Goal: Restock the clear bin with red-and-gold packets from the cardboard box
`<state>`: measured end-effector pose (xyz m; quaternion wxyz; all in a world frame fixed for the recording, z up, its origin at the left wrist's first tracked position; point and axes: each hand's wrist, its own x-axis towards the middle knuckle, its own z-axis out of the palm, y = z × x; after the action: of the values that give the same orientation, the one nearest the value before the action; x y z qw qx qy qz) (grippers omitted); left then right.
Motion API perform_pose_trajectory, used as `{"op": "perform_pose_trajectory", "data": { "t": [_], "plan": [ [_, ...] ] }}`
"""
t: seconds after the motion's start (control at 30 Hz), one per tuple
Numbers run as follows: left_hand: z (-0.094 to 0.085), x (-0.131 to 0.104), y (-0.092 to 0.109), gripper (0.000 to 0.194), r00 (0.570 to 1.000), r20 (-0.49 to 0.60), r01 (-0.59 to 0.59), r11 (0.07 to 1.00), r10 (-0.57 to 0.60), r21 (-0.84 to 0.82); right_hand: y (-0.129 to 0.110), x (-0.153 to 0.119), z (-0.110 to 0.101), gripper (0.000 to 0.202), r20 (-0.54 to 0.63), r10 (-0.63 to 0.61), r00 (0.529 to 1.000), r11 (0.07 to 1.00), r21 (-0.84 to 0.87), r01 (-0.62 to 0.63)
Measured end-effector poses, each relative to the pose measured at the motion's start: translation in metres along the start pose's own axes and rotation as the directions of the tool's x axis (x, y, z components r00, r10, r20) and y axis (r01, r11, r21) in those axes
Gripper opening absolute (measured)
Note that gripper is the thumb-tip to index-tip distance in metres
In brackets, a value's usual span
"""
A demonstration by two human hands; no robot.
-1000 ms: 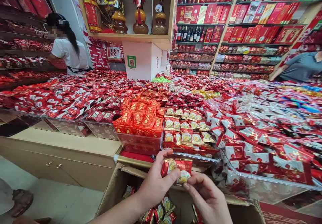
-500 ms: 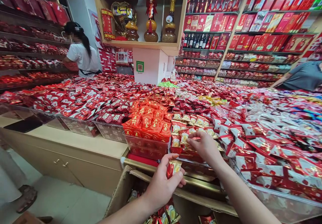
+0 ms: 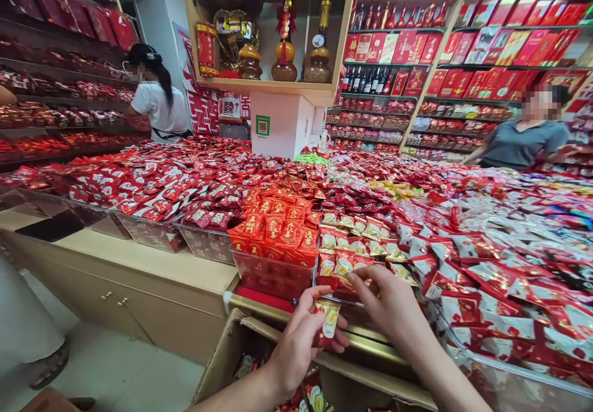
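Observation:
My left hand [image 3: 299, 338] is closed around a small red-and-gold sweet packet [image 3: 330, 320], which shows a yellow fruit picture. My right hand [image 3: 386, 298] is just to the right, its fingers loosely bent and thumb and forefinger apart. Its fingertips lie at the front of a clear bin, close to a row of matching sweet packets [image 3: 343, 266]; whether they touch is unclear. No packet shows in the right hand. Below both hands is an open cardboard box [image 3: 221, 357] with more such packets inside, partly covered by my left arm.
Left of that bin stands a clear bin [image 3: 271, 270] of orange-red packets. Red-and-white packets [image 3: 491, 270] are heaped to the right. A pillar [image 3: 278, 143] rises behind the display. One person in white [image 3: 160, 109] is at the left shelves; another in grey [image 3: 523, 143] stands far right.
My right hand has drawn back slightly toward me from the packets. The packet in my left hand has turned more upright, showing its front. The view has shifted, revealing more of the person at right.

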<state>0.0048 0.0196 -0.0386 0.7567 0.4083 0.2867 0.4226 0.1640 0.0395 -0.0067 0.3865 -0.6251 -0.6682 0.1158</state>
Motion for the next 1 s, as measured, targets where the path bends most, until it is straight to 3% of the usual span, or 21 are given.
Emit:
{"op": "perform_pose_trajectory", "data": {
  "t": [0.1,0.2,0.37,0.47,0.53,0.6,0.7,0.77,0.83,0.93,1.0],
  "plan": [
    [0.002,0.0,0.001,0.036,0.999,0.031,0.02,0.995,-0.017,-0.093,-0.009,-0.025,0.004,0.024,0.221,0.07,0.973,0.914,0.377,-0.151],
    [0.004,0.001,-0.001,0.036,0.998,0.046,0.044,0.994,-0.039,-0.101,-0.012,-0.041,0.011,0.022,0.35,0.064,0.935,0.759,0.591,-0.273],
    [0.004,0.001,-0.001,0.043,0.995,0.088,0.044,0.997,-0.05,0.069,0.0,-0.046,0.013,0.022,0.263,0.123,0.957,0.65,0.707,-0.278],
    [0.003,0.001,0.001,0.033,0.996,0.086,-0.033,0.964,0.01,0.265,0.007,-0.047,0.012,0.026,0.188,0.233,0.954,0.581,0.76,-0.292],
    [0.002,0.001,0.003,0.032,0.984,0.059,-0.177,0.864,0.169,0.471,0.007,-0.05,0.015,0.029,0.175,0.311,0.934,0.519,0.792,-0.321],
    [0.001,-0.001,0.004,0.032,0.94,0.101,-0.312,0.704,0.325,0.638,0.006,-0.053,0.019,0.03,0.199,0.329,0.923,0.448,0.828,-0.338],
    [-0.001,-0.004,0.005,0.037,0.894,0.249,-0.432,0.57,0.373,0.699,0.003,-0.055,0.023,0.03,0.235,0.288,0.928,0.385,0.859,-0.338],
    [-0.002,-0.005,0.003,0.046,0.888,0.253,-0.447,0.592,0.384,0.671,0.002,-0.055,0.022,0.033,0.205,0.303,0.931,0.386,0.867,-0.316],
    [-0.002,-0.004,0.001,0.049,0.915,0.157,-0.386,0.69,0.372,0.612,0.004,-0.053,0.018,0.033,0.178,0.329,0.927,0.377,0.876,-0.301],
    [-0.001,0.0,0.0,0.043,0.971,0.028,-0.223,0.853,0.238,0.472,0.007,-0.051,0.014,0.034,0.172,0.346,0.922,0.345,0.891,-0.296],
    [0.001,0.003,0.0,0.039,0.983,0.003,-0.172,0.901,0.186,0.398,0.006,-0.052,0.015,0.035,0.159,0.353,0.922,0.331,0.901,-0.282]
  ]
}}
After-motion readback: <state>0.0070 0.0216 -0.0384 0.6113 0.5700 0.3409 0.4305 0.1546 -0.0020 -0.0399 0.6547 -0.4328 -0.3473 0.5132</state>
